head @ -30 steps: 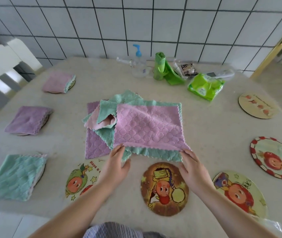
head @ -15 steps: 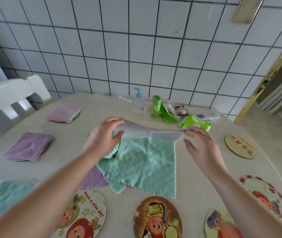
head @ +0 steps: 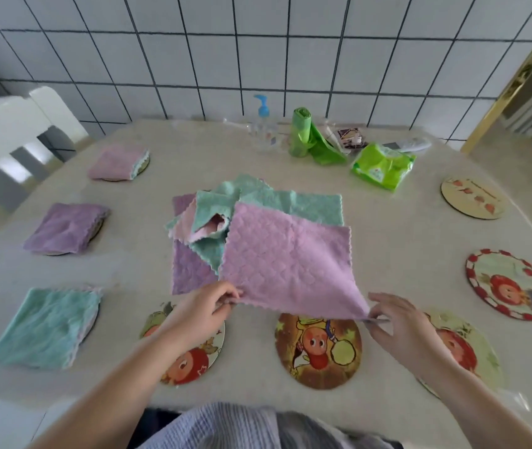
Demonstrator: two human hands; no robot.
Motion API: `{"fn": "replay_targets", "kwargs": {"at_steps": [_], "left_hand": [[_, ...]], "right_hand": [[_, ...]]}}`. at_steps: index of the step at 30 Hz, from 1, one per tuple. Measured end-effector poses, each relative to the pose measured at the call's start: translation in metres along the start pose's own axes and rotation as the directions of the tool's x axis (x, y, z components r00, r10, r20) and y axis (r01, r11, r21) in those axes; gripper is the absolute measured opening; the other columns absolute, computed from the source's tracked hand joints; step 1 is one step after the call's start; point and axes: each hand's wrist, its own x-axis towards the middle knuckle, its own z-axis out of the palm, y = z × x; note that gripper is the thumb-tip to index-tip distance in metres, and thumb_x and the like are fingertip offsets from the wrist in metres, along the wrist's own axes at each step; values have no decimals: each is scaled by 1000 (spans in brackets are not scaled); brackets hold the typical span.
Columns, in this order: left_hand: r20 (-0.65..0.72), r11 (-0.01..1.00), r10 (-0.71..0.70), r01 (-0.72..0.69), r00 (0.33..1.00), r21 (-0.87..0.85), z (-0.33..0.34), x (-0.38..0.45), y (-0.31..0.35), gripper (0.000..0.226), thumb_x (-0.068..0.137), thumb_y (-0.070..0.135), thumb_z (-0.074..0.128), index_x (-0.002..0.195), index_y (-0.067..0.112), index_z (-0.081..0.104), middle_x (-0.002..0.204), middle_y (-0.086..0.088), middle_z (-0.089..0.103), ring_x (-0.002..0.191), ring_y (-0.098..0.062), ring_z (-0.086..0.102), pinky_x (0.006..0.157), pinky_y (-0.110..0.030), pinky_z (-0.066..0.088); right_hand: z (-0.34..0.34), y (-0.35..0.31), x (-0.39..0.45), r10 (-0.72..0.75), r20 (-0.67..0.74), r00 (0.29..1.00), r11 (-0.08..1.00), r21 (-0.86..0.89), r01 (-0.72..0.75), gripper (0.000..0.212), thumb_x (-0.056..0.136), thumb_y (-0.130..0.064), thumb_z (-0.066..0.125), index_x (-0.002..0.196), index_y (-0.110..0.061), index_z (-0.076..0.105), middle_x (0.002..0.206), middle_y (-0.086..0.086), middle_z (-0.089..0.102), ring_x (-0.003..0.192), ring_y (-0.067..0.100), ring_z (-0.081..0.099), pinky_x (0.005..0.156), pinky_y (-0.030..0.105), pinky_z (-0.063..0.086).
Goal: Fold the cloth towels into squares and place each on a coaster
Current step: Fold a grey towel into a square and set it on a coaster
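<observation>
We pinch the quilted pink cloth towel (head: 287,264) again, left hand (head: 208,306) and right hand (head: 397,322) at its near corners | down from its mid-air lift, back over the pile on the beige tabletop (head: 387,241) | folding starts.

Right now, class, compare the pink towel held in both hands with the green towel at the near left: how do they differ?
The pink towel is opened out in one layer; the green towel is folded into a square. The pink towel's near edge is lifted, pinched by the left hand and right hand; the green towel lies flat on a coaster, untouched. Both have a quilted texture.
</observation>
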Motion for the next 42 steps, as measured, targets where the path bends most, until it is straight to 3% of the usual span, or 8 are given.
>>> {"fn": "replay_targets", "kwargs": {"at_steps": [3,6,11,17,24,29,34,42], "left_hand": [[54,995,-74,70,996,71,10,-11,-6,12,91,22,53,89,33,56,85,15,64,73,3,58,68,-28,48],[94,994,-90,84,992,65,17,-16,-5,5,92,29,52,91,29,57,79,11,64,69,0,57,65,-24,45],[209,985,-164,170,964,-10,27,-17,-7,10,93,29,51,89,23,59,83,4,64,78,-11,60,70,-29,45],[413,965,-251,258,875,40,37,-20,-14,8,91,37,53,88,34,60,92,12,64,85,-3,59,79,-27,48],[191,918,-331,362,924,-163,38,-7,-14,7,91,19,56,94,17,62,89,4,61,82,-7,56,70,-21,43],[92,854,-457,465,885,-235,38,13,-23,20,90,29,57,91,9,62,87,-16,66,78,-30,62,74,-41,50],[8,857,-480,471,877,-209,40,27,-29,26,88,41,56,86,15,61,83,-15,66,72,-27,62,71,-42,51],[-24,869,-479,470,878,-156,42,39,-31,27,89,40,55,75,18,58,71,-11,63,66,-29,62,66,-49,52]], "right_hand": [[8,0,-15,98,57,994,967,230,-108,9,86,-20,62,86,-28,60,110,-23,62,89,8,63,73,23,45],[13,5,-23,158,47,986,953,253,-165,14,89,-22,58,81,-32,55,85,-19,64,51,15,57,47,16,39],[18,9,-27,210,112,971,948,218,-230,12,92,-22,53,84,-30,52,70,-7,60,54,8,55,50,21,39],[23,14,-29,218,204,954,955,159,-252,6,93,-28,52,88,-30,53,74,-9,62,64,6,58,56,25,45],[29,14,-7,293,148,945,921,222,-320,5,94,-27,50,94,-26,55,79,-2,64,70,15,60,64,37,50],[31,9,21,320,99,942,897,287,-335,9,94,-30,50,95,-24,56,78,3,62,64,19,56,54,31,39],[33,7,37,355,99,930,867,336,-367,8,94,-31,50,97,-26,55,70,4,60,51,14,45,47,27,32],[35,11,50,369,99,924,857,348,-380,8,95,-29,48,95,-26,55,71,1,57,55,16,48,48,28,34]]}}
